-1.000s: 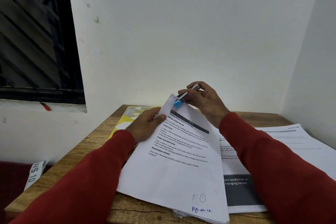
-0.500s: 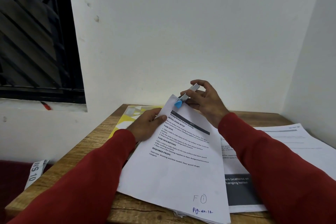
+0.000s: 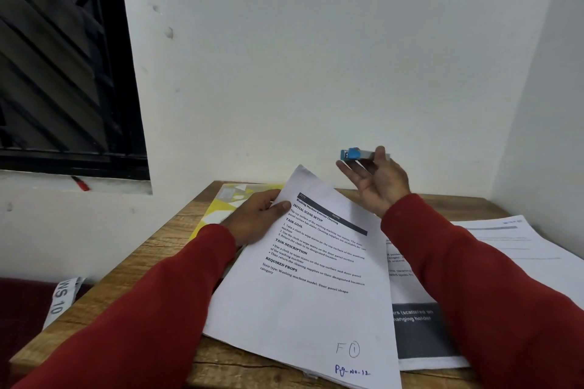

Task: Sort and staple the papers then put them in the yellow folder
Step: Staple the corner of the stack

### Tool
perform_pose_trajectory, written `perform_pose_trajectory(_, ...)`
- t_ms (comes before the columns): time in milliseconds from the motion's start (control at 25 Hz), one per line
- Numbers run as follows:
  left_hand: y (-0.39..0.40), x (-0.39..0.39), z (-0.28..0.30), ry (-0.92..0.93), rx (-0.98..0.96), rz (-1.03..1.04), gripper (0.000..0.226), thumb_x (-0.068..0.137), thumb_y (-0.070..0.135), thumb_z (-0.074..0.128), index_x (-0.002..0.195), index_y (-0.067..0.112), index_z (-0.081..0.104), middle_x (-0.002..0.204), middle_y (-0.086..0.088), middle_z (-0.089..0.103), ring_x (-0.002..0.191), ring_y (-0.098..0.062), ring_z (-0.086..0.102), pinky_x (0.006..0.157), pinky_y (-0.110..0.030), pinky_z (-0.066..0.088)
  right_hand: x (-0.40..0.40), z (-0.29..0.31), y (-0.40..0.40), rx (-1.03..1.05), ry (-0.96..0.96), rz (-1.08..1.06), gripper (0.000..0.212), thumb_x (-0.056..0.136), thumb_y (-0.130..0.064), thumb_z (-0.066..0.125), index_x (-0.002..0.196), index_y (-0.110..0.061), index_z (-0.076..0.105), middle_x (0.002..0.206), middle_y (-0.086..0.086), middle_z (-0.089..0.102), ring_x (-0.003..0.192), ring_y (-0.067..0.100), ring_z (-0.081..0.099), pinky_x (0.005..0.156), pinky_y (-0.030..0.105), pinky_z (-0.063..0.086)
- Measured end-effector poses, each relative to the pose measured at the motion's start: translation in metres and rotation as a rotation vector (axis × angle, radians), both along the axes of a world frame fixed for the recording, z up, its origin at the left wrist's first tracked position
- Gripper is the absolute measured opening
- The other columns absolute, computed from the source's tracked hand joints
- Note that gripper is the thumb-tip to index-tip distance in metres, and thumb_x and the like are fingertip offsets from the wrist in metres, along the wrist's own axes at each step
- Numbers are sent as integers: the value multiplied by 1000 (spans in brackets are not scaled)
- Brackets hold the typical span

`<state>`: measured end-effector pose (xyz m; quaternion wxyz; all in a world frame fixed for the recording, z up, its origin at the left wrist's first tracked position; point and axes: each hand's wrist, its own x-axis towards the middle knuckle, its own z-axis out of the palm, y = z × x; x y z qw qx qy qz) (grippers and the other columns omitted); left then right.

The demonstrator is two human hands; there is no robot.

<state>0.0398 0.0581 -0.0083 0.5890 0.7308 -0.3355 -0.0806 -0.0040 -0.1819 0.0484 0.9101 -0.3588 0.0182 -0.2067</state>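
Nearest, the stack of papers (image 3: 303, 287) lies slanted across the wooden table (image 3: 151, 259), its lower edge hanging just past the table's front edge; the top sheet is printed, with "F 1" and "Pg-No-12" handwritten at its foot; both forearms in red sleeves (image 3: 474, 294) reach over it. To the right, partly under the stack, lie more printed sheets (image 3: 505, 249), one with a dark grey band. Further in, the left hand (image 3: 256, 218) grips the stack's left edge near the top, thumb pressed on the top sheet, the other fingers tucked under the paper. Just beyond that hand the yellow folder (image 3: 221, 208) lies flat on the table, partly covered by hand and stack. Further still, the right hand (image 3: 376, 180) is raised clear of the papers, above and right of the stack's top corner, palm turned up and fingers loosely spread; the blue stapler (image 3: 357, 155) rests across the fingertips, held by the thumb, its blue end pointing left; it touches no paper. Behind stands a white wall; a dark window (image 3: 63, 57) at far left.
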Motion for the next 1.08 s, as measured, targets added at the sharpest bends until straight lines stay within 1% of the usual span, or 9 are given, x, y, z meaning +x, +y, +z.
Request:
perform_pose_trajectory(80, 0, -2, 1, 17, -5, 2, 18, 102, 20, 52, 113, 15, 66, 102, -3, 76, 90, -20, 73, 83, -38, 59, 5, -7, -6, 107, 70, -65, 8, 104, -7, 43, 98, -3, 48, 104, 20, 58, 90, 41, 66, 55, 54, 58)
perform_pose_trajectory(120, 0, -3, 1, 17, -2, 2, 18, 102, 20, 52, 112, 16, 66, 101, -2, 76, 88, -18, 73, 81, -36, 59, 10, -10, -10, 136, 108, -98, 11, 101, 5, 40, 106, 0, 48, 109, 19, 53, 95, 41, 60, 62, 54, 58)
perform_pose_trajectory(240, 0, -3, 1, 1, 18, 17, 19, 102, 21, 52, 113, 13, 66, 102, -4, 76, 86, -17, 73, 79, -35, 59, 17, -14, -17, 178, 194, -106, 36, 96, 17, 35, 125, -3, 42, 122, 15, 48, 114, 39, 51, 70, 56, 54)
perform_pose_trajectory(320, 0, -2, 1, 12, 20, 17, 21, 102, 21, 52, 115, 11, 65, 104, -6, 76, 87, -17, 73, 80, -35, 59, 17, -14, -14, 125, 191, -45, 22, 98, 12, 39, 113, -2, 47, 122, 19, 52, 120, 41, 52, 66, 55, 54)
perform_pose_trajectory(440, 0, -3, 0, 22, 17, 4, 20, 102, 21, 52, 114, 12, 65, 102, -4, 76, 87, -17, 72, 79, -35, 59, 9, -8, -3, -68, 141, 19, 10, 100, -6, 51, 93, -1, 55, 99, 14, 61, 101, 33, 64, 80, 54, 53)
perform_pose_trajectory(560, 0, -1, -1, 19, 13, -10, 23, 102, 22, 52, 118, 12, 64, 107, -7, 75, 91, -21, 72, 82, -38, 59, -8, 2, 11, -395, 18, 66, 20, 95, -19, 62, 114, -10, 60, 116, 8, 69, 103, 25, 67, 102, 49, 48)
perform_pose_trajectory(720, -1, -2, -1, 3, 12, -10, 19, 101, 21, 52, 116, 16, 64, 105, -6, 75, 89, -20, 73, 81, -38, 59, -19, 6, 36, -795, -95, 37, 26, 91, -11, 67, 116, -11, 60, 114, 6, 73, 106, 24, 69, 94, 38, 51)
perform_pose_trajectory(840, -2, -4, -1, -10, 28, -9, 19, 102, 19, 52, 116, 15, 63, 101, -2, 75, 86, -17, 72, 78, -34, 59, -20, 3, 41, -839, -109, 32, 27, 90, -7, 68, 116, -9, 60, 110, 7, 74, 101, 21, 70, 90, 35, 53)
perform_pose_trajectory(1080, -1, 0, -1, 22, 19, 4, 24, 101, 22, 53, 119, 9, 63, 109, -13, 74, 95, -29, 71, 86, -45, 57, -19, 4, 35, -899, -107, 4, 28, 89, -11, 70, 115, -14, 62, 113, 4, 74, 108, 24, 68, 101, 48, 47)
